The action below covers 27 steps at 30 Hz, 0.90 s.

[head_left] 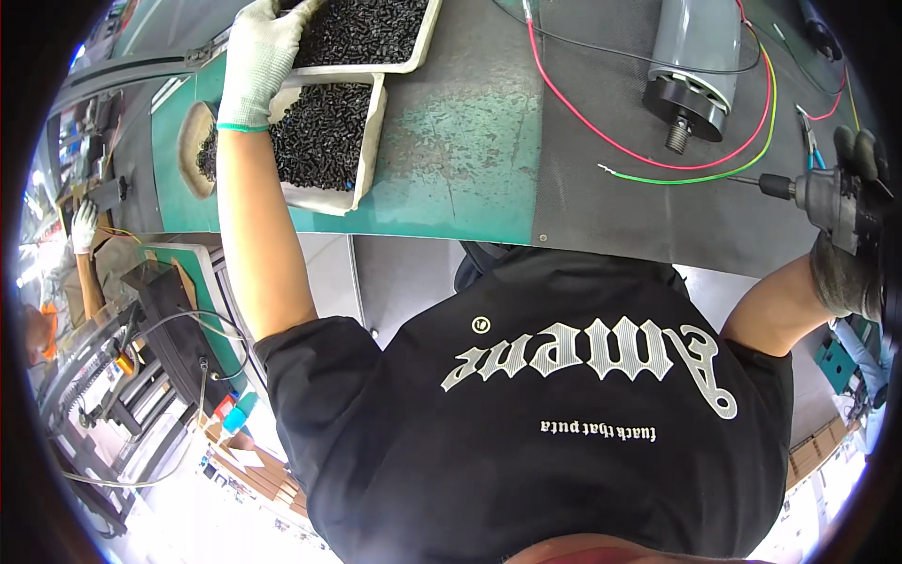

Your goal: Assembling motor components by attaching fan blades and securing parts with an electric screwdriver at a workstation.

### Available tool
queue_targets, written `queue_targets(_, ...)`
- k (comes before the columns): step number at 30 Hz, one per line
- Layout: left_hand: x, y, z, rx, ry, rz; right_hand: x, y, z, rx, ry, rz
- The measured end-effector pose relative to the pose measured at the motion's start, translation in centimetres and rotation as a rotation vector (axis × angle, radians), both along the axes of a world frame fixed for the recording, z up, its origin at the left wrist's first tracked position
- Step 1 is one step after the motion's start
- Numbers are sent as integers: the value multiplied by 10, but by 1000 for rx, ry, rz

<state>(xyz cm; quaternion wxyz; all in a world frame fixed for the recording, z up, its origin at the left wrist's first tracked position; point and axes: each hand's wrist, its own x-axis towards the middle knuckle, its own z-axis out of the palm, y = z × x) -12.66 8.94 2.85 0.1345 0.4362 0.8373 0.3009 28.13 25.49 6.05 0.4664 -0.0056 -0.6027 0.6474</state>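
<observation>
Trays: 2 cream ones w/ black screws; L hand [261,58], white glove, fingers dipped in far tray [371,38], above near tray [324,141]. R hand [850,244], dark glove, grips power screwdriver [827,193] at bench edge. 1 grey motor [693,66].

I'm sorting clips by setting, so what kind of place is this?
Most likely a factory assembly bench. Trays of small black screws sit on a green-matted worktable, a grey motor lies there trailing coloured wires, and the gloved right hand grips a power screwdriver. The left hand reaches into a tray.

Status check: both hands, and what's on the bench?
Left hand gloved, reaching into tray of black screws. Right hand gripping power screwdriver. Grey motor with coloured wires ahead.
</observation>
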Motion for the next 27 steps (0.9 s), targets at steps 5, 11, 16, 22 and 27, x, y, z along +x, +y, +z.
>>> queue_targets(5, 2, -31, -5, 444, -561, -151, -22, -24, 9, 18, -24, -38)
queue_targets(11, 152, -7, -15, 929, -1965, -477, -32, -36, 6, 46, -137, -163)
queue_targets(16, 202, 11, -32, 909, -2083, -567, -7, -25, 1, 130, -220, -263)
queue_targets(22, 218, 20, -40, 826, -2013, -701, -22, -33, 2, 157, -233, -331)
queue_targets(27, 230, 22, -38, 886, -2000, -588, -31, -39, 3, 152, -234, -360)
